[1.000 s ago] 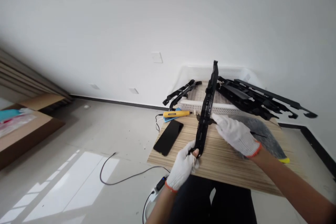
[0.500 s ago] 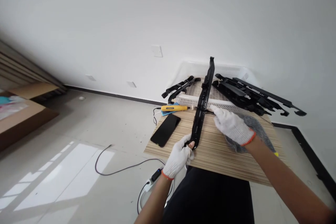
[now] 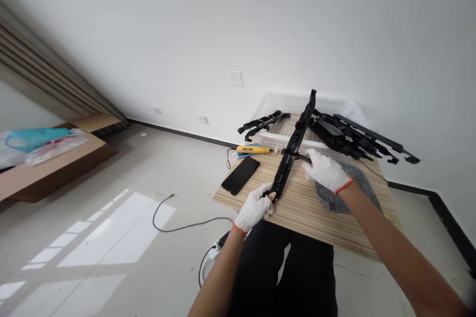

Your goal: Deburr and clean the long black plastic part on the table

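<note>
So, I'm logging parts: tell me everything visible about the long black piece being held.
The long black piece looks like shiny molded plastic, narrow with uneven edges. It slants away, near end in the left hand, far end over the white basket. The right hand seems to grip a dark bar across its middle. Basket contact is unclear.

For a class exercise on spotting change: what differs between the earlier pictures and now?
The black strip slants more, its far end leaning further right. The right hand has moved forward, showing more of the grey cloth's near side. Nothing visible was taken up or let go: the left hand keeps its grip on the strip's near end. The phone and yellow tool stay put; the view itself has shifted.
</note>
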Demonstrator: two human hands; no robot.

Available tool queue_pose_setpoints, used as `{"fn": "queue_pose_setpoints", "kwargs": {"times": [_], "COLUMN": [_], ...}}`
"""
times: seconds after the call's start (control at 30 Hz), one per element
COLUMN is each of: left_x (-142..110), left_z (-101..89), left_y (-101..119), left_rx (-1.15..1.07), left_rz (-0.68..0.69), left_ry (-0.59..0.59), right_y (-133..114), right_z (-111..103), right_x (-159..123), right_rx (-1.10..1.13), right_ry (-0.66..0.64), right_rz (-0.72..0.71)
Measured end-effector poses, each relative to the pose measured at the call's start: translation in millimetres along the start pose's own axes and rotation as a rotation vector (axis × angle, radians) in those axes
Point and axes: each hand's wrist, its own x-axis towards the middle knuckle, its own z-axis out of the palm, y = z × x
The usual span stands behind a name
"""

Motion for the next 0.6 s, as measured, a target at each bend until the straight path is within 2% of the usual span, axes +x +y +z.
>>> {"fn": "queue_pose_setpoints", "kwargs": {"times": [0.23,0.43,0.6], "left_x": [0,2,0], "left_z": [1.7,1.8,3.1], "left_y": [-2,-4,-1], "left_rx": [0.021,0.018,-0.002], "left_rz": [0.022,0.057,0.039], "left_ry": [0.002,0.003,0.004], "right_y": [6,5,-8], "right_z": [10,-7,-19], "right_x": [-12,-12,-14], "right_rx": [-0.125,-0.076,-0.076], "right_ry": [0.068,-0.013,-0.065], "right_rz": [0.038,0.028,0.077]}}
